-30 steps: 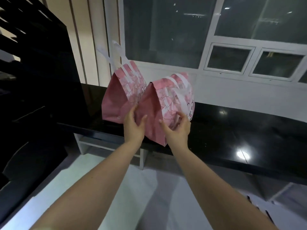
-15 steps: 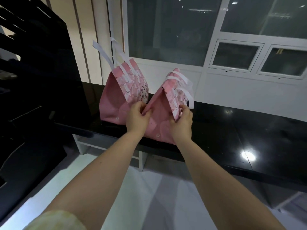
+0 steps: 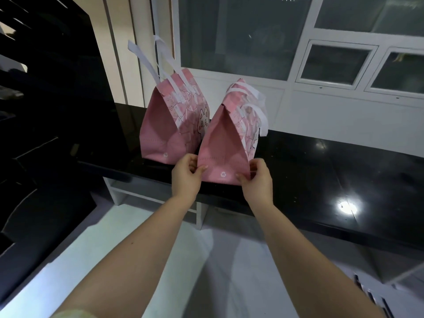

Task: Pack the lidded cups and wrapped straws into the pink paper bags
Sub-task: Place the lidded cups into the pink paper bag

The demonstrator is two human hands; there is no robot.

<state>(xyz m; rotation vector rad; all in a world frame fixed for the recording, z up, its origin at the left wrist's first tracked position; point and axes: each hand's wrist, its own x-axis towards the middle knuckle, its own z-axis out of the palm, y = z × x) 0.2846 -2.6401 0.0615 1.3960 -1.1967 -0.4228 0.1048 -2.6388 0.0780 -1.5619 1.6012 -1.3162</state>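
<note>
Two pink paper bags with white handles stand side by side on a glossy black counter (image 3: 321, 180). The left bag (image 3: 165, 125) is upright, its handles sticking up. The right bag (image 3: 222, 145) sits at the counter's front edge, handles folded down. My left hand (image 3: 185, 177) pinches the right bag's lower left corner. At its lower right corner my right hand (image 3: 258, 180) pinches the paper too. Both bag tops are folded shut, so what is inside stays hidden. No cups or straws show.
A tall black cabinet (image 3: 46, 111) rises on the left beside the counter. Windows with white frames (image 3: 332, 65) fill the wall behind. A white shelf frame (image 3: 199, 214) stands under the counter, and the light floor lies below.
Both hands have slid down from the right bag's upper sides to its bottom corners. That bag now stands upright near the counter edge instead of tilting against the left bag.
</note>
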